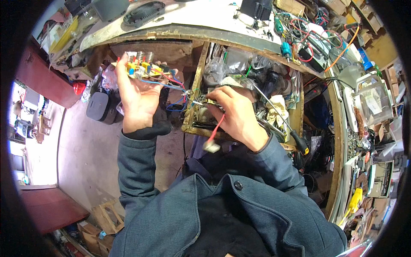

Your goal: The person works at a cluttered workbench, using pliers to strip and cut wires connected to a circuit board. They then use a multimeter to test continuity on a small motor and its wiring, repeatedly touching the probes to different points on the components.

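Observation:
My left hand [135, 98] holds a circuit board [144, 72] with metal coils, yellow and blue parts, and red and blue wires hanging toward the right. My right hand [227, 109] is closed around some of the wiring, with a small metal tip near its fingers; what exactly it grips is partly hidden. A red wire [216, 130] hangs below this hand, ending in a blurred pale connector [210, 146]. Beneath the right hand is an open wooden drawer [187, 124] full of bags, papers and parts, with a long screwdriver [299, 142] lying diagonally across its right part.
A cluttered workbench [180, 21] runs along the top, holding tangled leads [332, 45] and a black box [256, 7]. Plastic cases [372, 100] crowd the right edge. A dark case [102, 107] stands on the floor [85, 158] at left, near red panels [55, 75].

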### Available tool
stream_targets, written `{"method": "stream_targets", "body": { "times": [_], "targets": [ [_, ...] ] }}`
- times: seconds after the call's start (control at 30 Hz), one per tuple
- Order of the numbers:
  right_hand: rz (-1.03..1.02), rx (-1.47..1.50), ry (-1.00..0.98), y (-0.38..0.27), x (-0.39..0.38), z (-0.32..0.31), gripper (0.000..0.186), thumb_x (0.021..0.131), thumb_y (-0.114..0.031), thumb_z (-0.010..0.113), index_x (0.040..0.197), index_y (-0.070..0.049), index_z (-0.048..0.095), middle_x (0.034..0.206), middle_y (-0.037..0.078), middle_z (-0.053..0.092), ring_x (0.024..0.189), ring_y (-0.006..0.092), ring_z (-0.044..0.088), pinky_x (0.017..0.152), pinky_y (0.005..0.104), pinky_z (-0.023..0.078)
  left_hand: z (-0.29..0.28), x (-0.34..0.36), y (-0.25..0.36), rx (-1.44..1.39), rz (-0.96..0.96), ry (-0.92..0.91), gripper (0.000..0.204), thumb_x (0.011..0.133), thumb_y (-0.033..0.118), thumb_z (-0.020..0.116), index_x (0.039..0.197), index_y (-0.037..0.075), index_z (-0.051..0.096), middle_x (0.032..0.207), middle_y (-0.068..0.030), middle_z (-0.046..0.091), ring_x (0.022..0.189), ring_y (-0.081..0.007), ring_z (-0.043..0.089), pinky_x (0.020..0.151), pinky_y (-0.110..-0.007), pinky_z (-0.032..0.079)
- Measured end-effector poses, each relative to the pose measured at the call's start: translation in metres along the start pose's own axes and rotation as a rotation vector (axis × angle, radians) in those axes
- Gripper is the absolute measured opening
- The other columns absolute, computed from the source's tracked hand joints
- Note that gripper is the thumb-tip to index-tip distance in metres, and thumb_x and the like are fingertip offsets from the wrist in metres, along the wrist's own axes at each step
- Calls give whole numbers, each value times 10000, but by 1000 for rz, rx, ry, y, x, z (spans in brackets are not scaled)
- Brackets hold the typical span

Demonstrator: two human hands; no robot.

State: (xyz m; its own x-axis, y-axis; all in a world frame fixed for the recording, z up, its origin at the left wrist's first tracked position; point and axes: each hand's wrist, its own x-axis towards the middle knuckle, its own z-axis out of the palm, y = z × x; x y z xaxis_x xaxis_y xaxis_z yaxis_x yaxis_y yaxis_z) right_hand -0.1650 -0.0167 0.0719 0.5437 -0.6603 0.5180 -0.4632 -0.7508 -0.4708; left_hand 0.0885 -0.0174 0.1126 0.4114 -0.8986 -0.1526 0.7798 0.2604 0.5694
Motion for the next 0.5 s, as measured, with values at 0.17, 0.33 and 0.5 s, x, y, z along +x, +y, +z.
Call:
{"method": "stream_targets", "body": {
  "times": [0.17,0.33,0.5],
  "targets": [
    [31,-35,-61,-10,14,10,281,870,-250,807,1092,-85,757,949,123,745,833,350,727,725,431,568,3,2,-5,30,-17,-24,434,982,464,693,1215,107,616,1086,-146,716,996,-403,695,966,-774,508],
    [-31,-45,-23,11,15,17,194,872,-204,799,972,-60,718,904,141,700,866,383,690,741,440,542,6,-5,-11,192,-30,-81,416,996,512,688,1203,156,627,1030,-65,727,924,-258,719,849,-566,616],
    [117,333,142,11,12,25,130,953,-80,704,979,-17,593,849,164,606,766,362,617,716,424,510,9,-18,-17,251,-18,-265,597,963,475,748,1419,147,542,1249,-37,617,1036,-188,684,841,-429,617]
  ]
}}
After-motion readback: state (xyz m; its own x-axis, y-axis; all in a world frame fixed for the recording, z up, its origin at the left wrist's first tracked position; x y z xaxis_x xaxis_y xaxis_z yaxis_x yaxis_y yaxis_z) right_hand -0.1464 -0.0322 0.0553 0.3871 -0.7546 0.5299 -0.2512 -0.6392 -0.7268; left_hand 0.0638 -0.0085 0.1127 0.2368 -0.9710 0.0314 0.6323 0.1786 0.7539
